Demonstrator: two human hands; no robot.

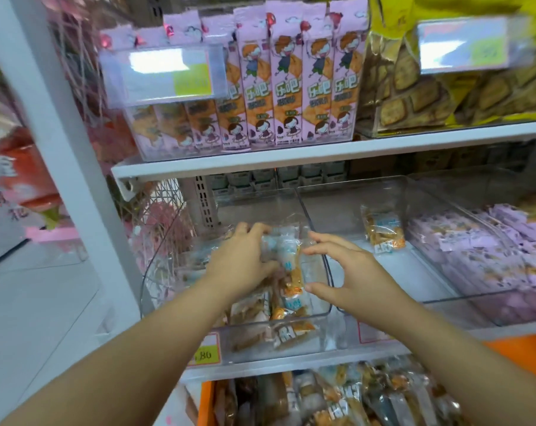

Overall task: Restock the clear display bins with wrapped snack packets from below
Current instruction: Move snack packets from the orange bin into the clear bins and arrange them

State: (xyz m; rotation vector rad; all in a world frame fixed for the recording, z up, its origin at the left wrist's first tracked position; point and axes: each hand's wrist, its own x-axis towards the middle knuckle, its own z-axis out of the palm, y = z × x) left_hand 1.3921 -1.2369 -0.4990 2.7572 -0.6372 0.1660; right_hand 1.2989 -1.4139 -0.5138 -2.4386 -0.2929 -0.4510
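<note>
Snack packets point(286, 259) are bunched in the left hand point(245, 259), which grips them over the left clear bin point(156, 272) at mid-frame. The right hand point(352, 272) curves against their right edge, though I cannot tell whether it pinches or merely steadies. Best to lower them flat into the bin, ends aligned, before letting go, so none slide over the low front wall.

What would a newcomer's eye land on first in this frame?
Dead centre, the left hand and right hand hold a bundle of clear-wrapped snack packets over the left clear bin on the middle shelf. Above them, a row of tall pink packets stands on the upper shelf; a lone packet lies in the middle bin.
</note>
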